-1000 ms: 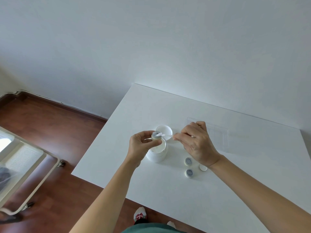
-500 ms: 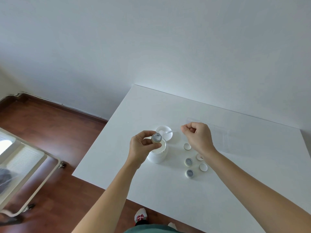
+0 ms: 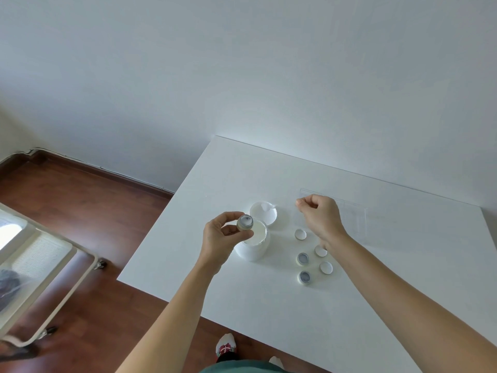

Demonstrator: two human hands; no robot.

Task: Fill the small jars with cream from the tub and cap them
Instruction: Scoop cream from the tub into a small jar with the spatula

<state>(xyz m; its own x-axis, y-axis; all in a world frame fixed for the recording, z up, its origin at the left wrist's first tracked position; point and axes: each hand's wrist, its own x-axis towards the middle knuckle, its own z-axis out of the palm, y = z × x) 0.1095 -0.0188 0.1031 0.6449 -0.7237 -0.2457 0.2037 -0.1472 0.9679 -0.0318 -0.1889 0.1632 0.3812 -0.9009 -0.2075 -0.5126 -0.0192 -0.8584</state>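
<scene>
We begin with the white table point(image 3: 269, 305), broad, flat and matt, its smooth top likely to let small round things slide. On it stands the tub point(image 3: 252, 244), a squat white plastic cylinder, open, with pale cream up near its rim; we judge it stiff and heavy enough to stay put unaided. Its lid point(image 3: 263, 212) lies upturned just behind it, a shallow white disc with a smear of cream and what looks like a small spatula resting in it, too faint for us to be sure.

Our left hand point(image 3: 223, 239) pinches a small jar point(image 3: 245, 222) between thumb and fingertips, over the tub's near edge, mouth tilted towards us. It seems light, rigid and thick-walled, probably slick if cream reaches the outside, so we would take it by the side wall, below the rim. How full it is we cannot tell.

Our right hand point(image 3: 321, 218) hovers beyond the caps, fingers curled in, thumb and forefinger tips together; whether they pinch anything we cannot tell.

Two more jars point(image 3: 303, 258) sit open near the right wrist, with three small white caps point(image 3: 300, 234) lying around them: thin, featherweight discs, best lifted by the edges.
</scene>
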